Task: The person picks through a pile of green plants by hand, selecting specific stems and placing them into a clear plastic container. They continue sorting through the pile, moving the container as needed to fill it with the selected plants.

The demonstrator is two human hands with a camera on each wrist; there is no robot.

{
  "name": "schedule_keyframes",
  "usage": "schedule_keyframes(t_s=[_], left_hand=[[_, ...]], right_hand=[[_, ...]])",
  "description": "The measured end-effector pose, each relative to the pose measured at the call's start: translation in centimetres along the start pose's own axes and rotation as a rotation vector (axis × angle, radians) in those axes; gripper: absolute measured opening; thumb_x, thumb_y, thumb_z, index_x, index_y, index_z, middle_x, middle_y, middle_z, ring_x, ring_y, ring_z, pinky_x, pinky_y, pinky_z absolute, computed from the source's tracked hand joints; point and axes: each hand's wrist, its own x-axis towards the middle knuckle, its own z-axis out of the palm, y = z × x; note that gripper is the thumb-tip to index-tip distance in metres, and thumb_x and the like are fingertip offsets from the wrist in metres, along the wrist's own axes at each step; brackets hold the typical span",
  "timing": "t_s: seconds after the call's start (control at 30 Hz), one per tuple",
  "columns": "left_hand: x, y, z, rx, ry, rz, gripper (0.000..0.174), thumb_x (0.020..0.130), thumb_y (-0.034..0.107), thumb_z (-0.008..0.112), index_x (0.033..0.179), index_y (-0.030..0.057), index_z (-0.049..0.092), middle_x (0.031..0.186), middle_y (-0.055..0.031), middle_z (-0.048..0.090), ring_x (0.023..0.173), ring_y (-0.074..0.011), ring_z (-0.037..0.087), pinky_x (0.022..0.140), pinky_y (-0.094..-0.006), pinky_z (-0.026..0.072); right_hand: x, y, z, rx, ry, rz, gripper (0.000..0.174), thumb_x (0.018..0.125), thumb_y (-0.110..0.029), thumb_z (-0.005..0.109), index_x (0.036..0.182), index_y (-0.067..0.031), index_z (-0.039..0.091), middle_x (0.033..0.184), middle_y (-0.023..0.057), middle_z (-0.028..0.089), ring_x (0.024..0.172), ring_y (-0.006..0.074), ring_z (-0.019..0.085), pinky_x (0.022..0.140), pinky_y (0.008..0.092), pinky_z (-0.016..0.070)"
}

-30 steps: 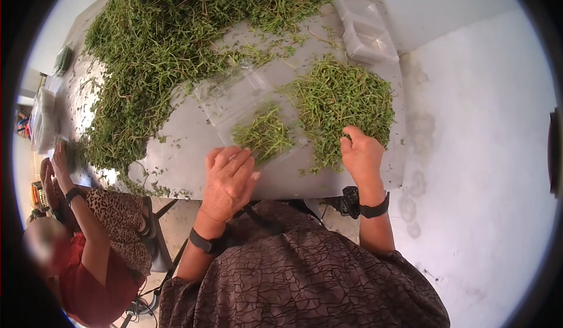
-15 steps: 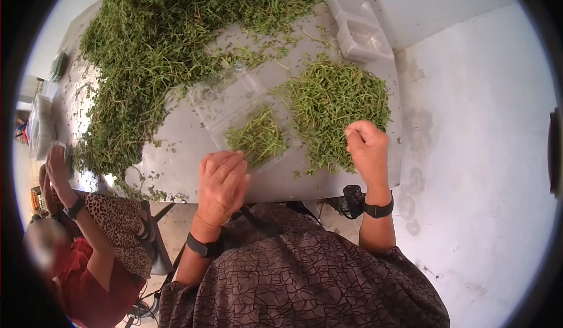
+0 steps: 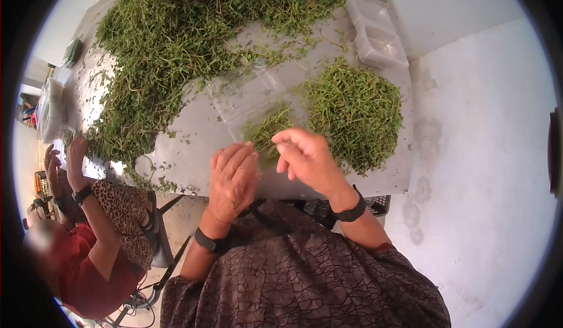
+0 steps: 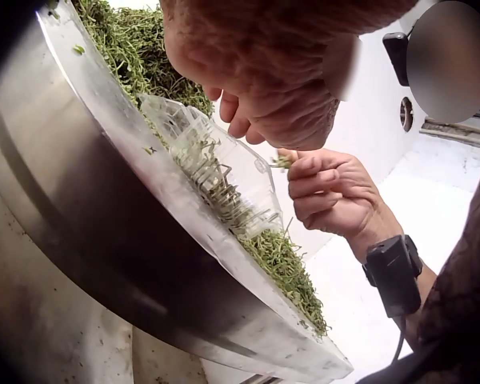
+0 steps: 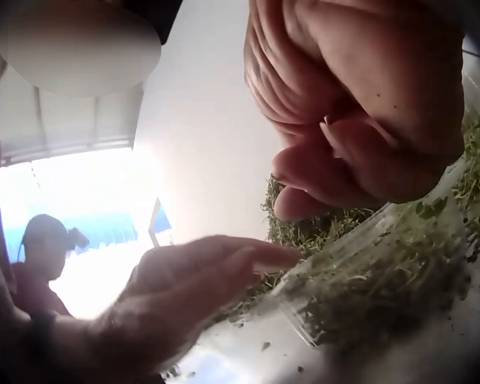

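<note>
My right hand [image 3: 311, 161] is over the near side of a clear hinged plastic container [image 3: 237, 102], its fingers curled. Between thumb and fingertips it pinches a small green sprig [image 4: 282, 162], seen in the left wrist view. Beside it, at the container's near left corner, my left hand [image 3: 231, 178] hovers with fingers extended and relaxed, holding nothing. Loose cut green stems [image 3: 268, 124] lie in the container, partly hidden by the right hand. Just right of it is a rounded heap of the same leafy stems [image 3: 358, 114].
A much larger mound of greens [image 3: 170, 46] covers the table's far and left part. Stacked clear containers [image 3: 378, 38] stand at the back right, near the wall. More packs [image 3: 50, 114] sit at the left edge, where another person's hands [image 3: 76, 158] are. Scattered leaves dot the steel tabletop [image 3: 182, 134].
My right hand has left the right-hand heap and moved left, over the container and near my left hand. The left hand has stayed at the container's near edge.
</note>
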Motion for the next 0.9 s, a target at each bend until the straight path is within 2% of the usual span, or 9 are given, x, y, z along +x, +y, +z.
schedule_keyframes(t_s=[0.2, 0.27, 0.37, 0.47, 0.5, 0.6, 0.63, 0.7, 0.9], left_hand=[[-0.2, -0.1, 0.3, 0.001, -0.022, 0.005, 0.040, 0.072, -0.001, 0.068, 0.112, 0.0008, 0.062, 0.126, -0.0141, 0.061, 0.117, -0.0345, 0.056, 0.096, -0.0495, 0.0419], [0.0, 0.1, 0.6, 0.000, -0.022, 0.020, 0.040, 0.073, 0.000, 0.068, 0.112, 0.0006, 0.062, 0.126, -0.0141, 0.061, 0.117, -0.0346, 0.056, 0.097, -0.0498, 0.0418], [0.3, 0.5, 0.6, 0.002, -0.077, 0.026, 0.036, 0.075, 0.003, 0.069, 0.110, 0.0008, 0.063, 0.125, -0.0139, 0.061, 0.116, -0.0336, 0.056, 0.099, -0.0510, 0.0402], [0.4, 0.6, 0.9, 0.041, -0.145, 0.018, 0.032, 0.076, 0.006, 0.069, 0.107, 0.0012, 0.065, 0.123, -0.0134, 0.063, 0.116, -0.0322, 0.057, 0.102, -0.0519, 0.0378], [0.4, 0.7, 0.9, 0.032, -0.142, 0.005, 0.030, 0.076, 0.007, 0.069, 0.105, 0.0014, 0.065, 0.122, -0.0130, 0.063, 0.116, -0.0317, 0.057, 0.103, -0.0521, 0.0368], [0.3, 0.7, 1.0, 0.029, -0.143, -0.008, 0.029, 0.075, 0.007, 0.069, 0.103, 0.0014, 0.065, 0.119, -0.0125, 0.064, 0.115, -0.0311, 0.057, 0.104, -0.0525, 0.0358], [0.3, 0.7, 1.0, 0.034, -0.144, -0.010, 0.029, 0.075, 0.007, 0.070, 0.103, 0.0014, 0.065, 0.119, -0.0124, 0.064, 0.116, -0.0309, 0.057, 0.104, -0.0527, 0.0358], [0.3, 0.8, 1.0, 0.036, -0.146, -0.015, 0.028, 0.075, 0.007, 0.070, 0.102, 0.0014, 0.065, 0.118, -0.0125, 0.064, 0.115, -0.0309, 0.057, 0.104, -0.0528, 0.0357], [0.3, 0.9, 1.1, 0.038, -0.138, -0.023, 0.027, 0.074, 0.006, 0.070, 0.101, 0.0013, 0.066, 0.117, -0.0127, 0.065, 0.115, -0.0311, 0.057, 0.105, -0.0525, 0.0357]], right_hand=[[0.1, 2.2, -1.3, -0.245, 0.281, -0.278, 0.010, 0.090, -0.011, 0.062, 0.095, -0.0034, 0.066, 0.057, 0.0085, 0.061, 0.051, 0.0161, 0.062, 0.052, 0.0291, 0.0478], [0.0, 2.2, -3.1, -0.770, 0.570, -0.353, 0.011, 0.086, -0.014, 0.065, 0.093, -0.0054, 0.066, 0.058, 0.0105, 0.062, 0.051, 0.0245, 0.062, 0.052, 0.0344, 0.0489], [0.0, 2.7, -6.0, -0.943, 0.717, -0.274, 0.014, 0.084, -0.018, 0.069, 0.091, -0.0059, 0.066, 0.058, 0.0119, 0.062, 0.054, 0.0315, 0.062, 0.053, 0.0399, 0.0494], [0.1, 3.6, -8.0, -1.078, 0.833, -0.240, 0.019, 0.083, -0.021, 0.069, 0.091, -0.0040, 0.066, 0.057, 0.0128, 0.061, 0.055, 0.0332, 0.063, 0.054, 0.0424, 0.0491], [0.3, 3.4, -8.2, -1.077, 0.833, -0.080, 0.021, 0.082, -0.024, 0.070, 0.091, -0.0049, 0.069, 0.064, 0.0158, 0.064, 0.063, 0.0344, 0.066, 0.061, 0.0443, 0.0503], [0.9, 4.0, -8.7, -1.163, 0.741, 0.033, 0.022, 0.082, -0.025, 0.070, 0.089, -0.0041, 0.068, 0.064, 0.0165, 0.064, 0.065, 0.0350, 0.066, 0.062, 0.0436, 0.0510], [1.0, 4.4, -8.8, -1.161, 0.741, 0.032, 0.022, 0.082, -0.025, 0.070, 0.089, -0.0041, 0.068, 0.064, 0.0165, 0.064, 0.065, 0.0350, 0.066, 0.062, 0.0436, 0.0510], [1.3, 5.3, -9.0, -1.193, 0.783, -0.108, 0.023, 0.081, -0.023, 0.071, 0.073, -0.0042, 0.059, 0.058, 0.0150, 0.060, 0.058, 0.0342, 0.063, 0.053, 0.0451, 0.0481], [1.3, 6.2, -9.9, -1.010, 0.854, -0.148, 0.013, 0.079, -0.016, 0.067, 0.072, -0.0057, 0.063, 0.062, 0.0143, 0.062, 0.058, 0.0356, 0.063, 0.055, 0.0444, 0.0490]])
